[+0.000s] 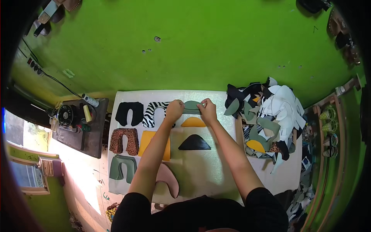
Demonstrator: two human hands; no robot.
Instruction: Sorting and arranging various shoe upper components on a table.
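Note:
A green half-moon piece of material, perhaps leather, is pinched between both hands at the far side of the table. My left hand grips its left end and my right hand its right end. Nearer me lie a yellow half-moon piece and a black half-moon piece. On the left are U-shaped pieces: black, zebra-print, leopard-print and green. My left forearm partly covers a yellow piece and a pink curved piece.
The white table stands against a green wall. At its right, a box overflows with white, green and black offcuts. A dark side table with tools stands left; a shoe rack stands right.

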